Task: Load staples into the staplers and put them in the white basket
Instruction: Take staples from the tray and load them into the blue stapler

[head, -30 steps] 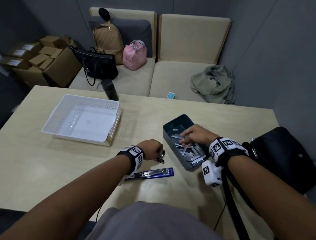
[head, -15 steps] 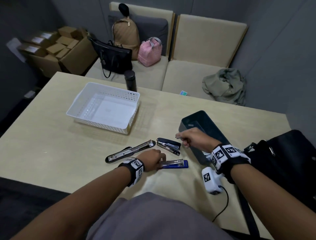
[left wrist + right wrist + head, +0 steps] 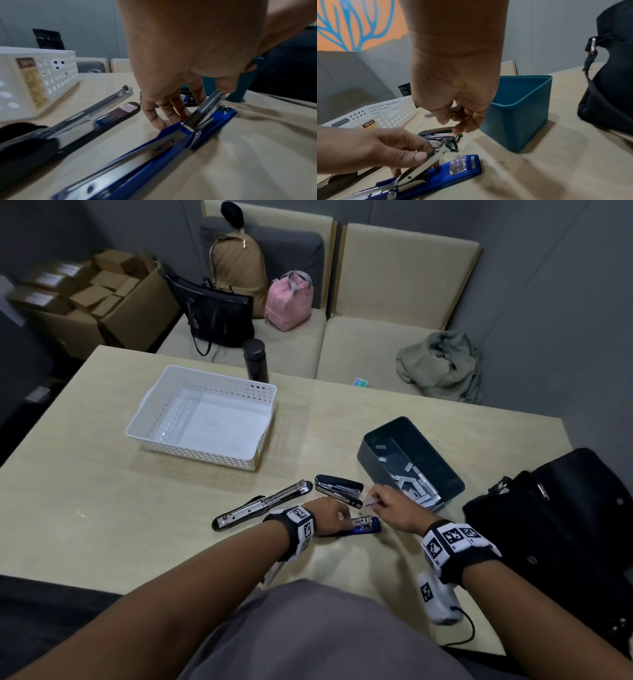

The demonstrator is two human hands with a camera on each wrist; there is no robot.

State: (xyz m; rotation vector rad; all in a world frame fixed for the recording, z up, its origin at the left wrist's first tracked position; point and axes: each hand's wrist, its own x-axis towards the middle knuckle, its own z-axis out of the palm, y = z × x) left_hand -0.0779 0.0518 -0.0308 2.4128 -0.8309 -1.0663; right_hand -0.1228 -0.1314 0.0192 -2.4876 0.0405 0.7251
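On the table in front of me lies a blue stapler [image 3: 367,526], and my left hand [image 3: 342,517] grips its metal top arm [image 3: 204,112], lifted off the blue base [image 3: 453,170]. My right hand [image 3: 371,498] hovers just right of it, pinching a short strip of staples [image 3: 371,502] between thumb and fingertips. A dark stapler [image 3: 339,489] lies shut just behind the hands. To its left a long black stapler [image 3: 263,503] lies folded out flat. Further back on the left stands the white basket [image 3: 147,409] with nothing in it.
A teal bin [image 3: 373,450] holding several staple strips stands right of the staplers. A black bag [image 3: 565,508] fills the table's right side. A black flask [image 3: 255,361] stands beyond the table's far edge. Bags and boxes sit on the sofa and floor behind.
My right hand has come out of the teal bin with a staple strip and moved left towards the blue stapler. My left hand has stayed on that stapler. The head view has shifted.
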